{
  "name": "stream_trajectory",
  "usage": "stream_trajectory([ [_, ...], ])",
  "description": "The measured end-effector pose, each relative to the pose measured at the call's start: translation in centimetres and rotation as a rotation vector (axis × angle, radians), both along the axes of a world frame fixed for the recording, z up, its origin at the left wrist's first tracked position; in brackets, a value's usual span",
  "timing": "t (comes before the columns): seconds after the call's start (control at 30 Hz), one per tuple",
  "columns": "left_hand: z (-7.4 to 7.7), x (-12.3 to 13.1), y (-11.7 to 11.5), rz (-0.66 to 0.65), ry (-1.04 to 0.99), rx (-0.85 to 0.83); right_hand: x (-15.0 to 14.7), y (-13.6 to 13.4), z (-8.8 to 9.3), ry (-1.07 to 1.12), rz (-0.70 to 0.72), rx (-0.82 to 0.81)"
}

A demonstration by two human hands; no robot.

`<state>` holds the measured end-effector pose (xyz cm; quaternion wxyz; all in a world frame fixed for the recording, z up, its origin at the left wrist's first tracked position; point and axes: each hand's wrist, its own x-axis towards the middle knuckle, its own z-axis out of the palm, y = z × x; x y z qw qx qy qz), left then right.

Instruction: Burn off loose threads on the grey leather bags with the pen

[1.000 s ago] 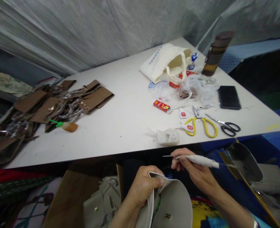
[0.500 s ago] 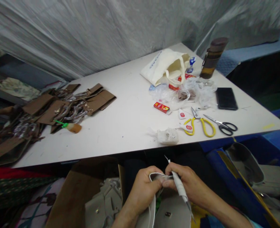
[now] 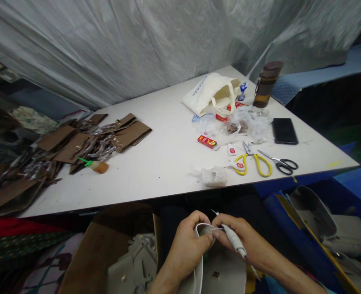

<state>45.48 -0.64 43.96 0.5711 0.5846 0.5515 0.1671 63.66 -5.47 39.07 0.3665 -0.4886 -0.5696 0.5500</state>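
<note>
- Broadly, white work table [image 3: 155, 163] carries the clutter, and both hands work below its near edge, over the lap.
- Brown leather pieces [image 3: 66, 147] are heaped at the table's left end, with a small green-capped glue bottle [image 3: 96, 165] just beside them.
- Cream tote bag [image 3: 212, 94] sits at the far right by a brown flask [image 3: 264, 83], a black phone [image 3: 284, 130] and crumpled clear plastic [image 3: 244, 120].
- Grey bag flap [image 3: 220, 269] lies under the hands. Left hand [image 3: 188, 247] is closed on its curved top edge, thumb pinching the rim.
- Right hand [image 3: 249, 243] pinches the same rim with its fingertips while gripping a white pen-like tool [image 3: 234, 241], which could be a glue or edge applicator, hard to tell at this size.
- Risk: the tool tip sits touching the left thumb, so a slip could jab or smear the skin.
- Risk: the flap is held only at the rim, so it may bend and the line go off the edge.
- Yellow scissors [image 3: 255, 161] and black scissors [image 3: 280, 163] lie near the table's front edge, where a knock from below could drop them onto the lap.
</note>
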Motion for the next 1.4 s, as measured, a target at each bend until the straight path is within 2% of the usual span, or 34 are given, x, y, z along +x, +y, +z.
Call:
stream_trajectory([
  [0.17,0.2,0.1,-0.6,0.004,-0.055,0.0,-0.7,-0.8,-0.9,-0.052,-0.081,0.109],
  [0.57,0.8,0.1,-1.6,-0.007,-0.092,-0.016,-0.7,-1.6,0.2,-0.089,-0.193,0.219],
  [0.77,1.1,0.3,-1.9,-0.047,-0.05,0.051,-0.7,-2.5,0.5,-0.114,-0.176,0.231],
  [1.03,1.1,0.6,-2.4,-0.043,-0.089,0.038,-0.5,-3.5,1.2,-0.127,-0.152,0.218],
  [1.17,1.2,0.7,-2.5,-0.03,-0.092,0.031,-0.1,-3.7,1.7,-0.101,-0.093,0.181],
  [1.4,1.4,0.7,-2.7,-0.036,-0.119,0.027,0.3,-3.9,1.6,-0.055,-0.074,0.125],
])
